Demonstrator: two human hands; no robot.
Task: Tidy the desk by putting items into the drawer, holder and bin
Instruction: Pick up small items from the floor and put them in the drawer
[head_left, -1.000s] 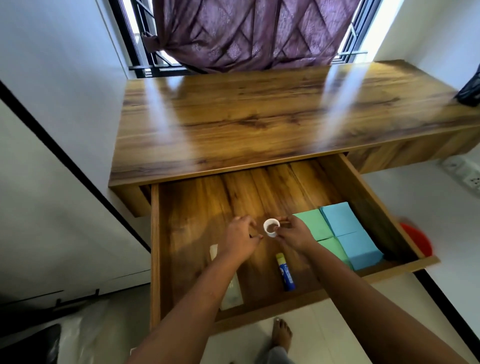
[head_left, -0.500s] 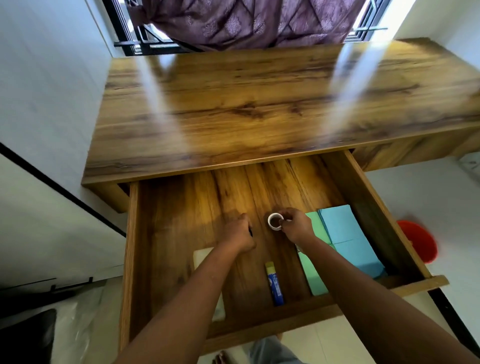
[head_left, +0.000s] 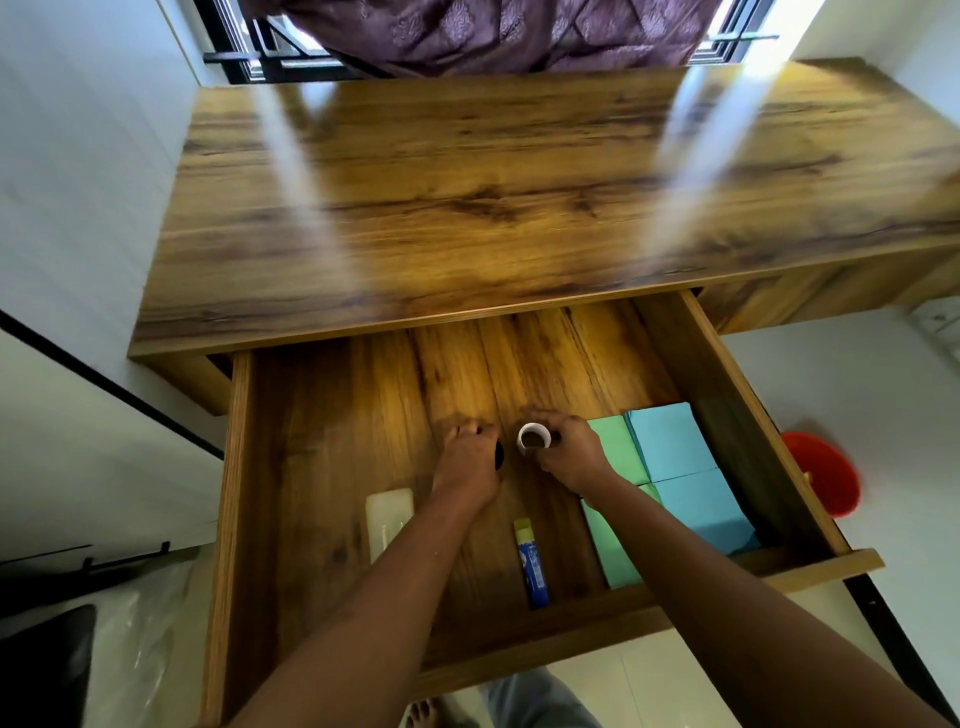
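The wooden drawer (head_left: 727, 405) stands pulled out under the desk top (head_left: 519, 197). Both hands are inside it. My right hand (head_left: 571, 457) grips a small white ring-shaped roll (head_left: 533, 437), likely tape, held just above the drawer floor. My left hand (head_left: 467, 465) is closed around a small dark object (head_left: 500, 456) that peeks out by the fingers; I cannot tell what it is. A blue and yellow glue stick (head_left: 532, 564) lies near the drawer front. Green (head_left: 618, 452) and blue paper pads (head_left: 675, 457) fill the right side. A pale flat case (head_left: 387, 519) lies at the left, partly under my forearm.
A red bin (head_left: 826, 473) stands on the floor right of the drawer. A purple curtain (head_left: 493, 31) hangs at the window behind the desk. A white wall runs along the left. A bare foot (head_left: 423, 714) shows under the drawer front.
My hands have drawn slightly apart, the right one keeping the white roll. The camera tilted and shifted, so the drawer sits lower and more central in view.
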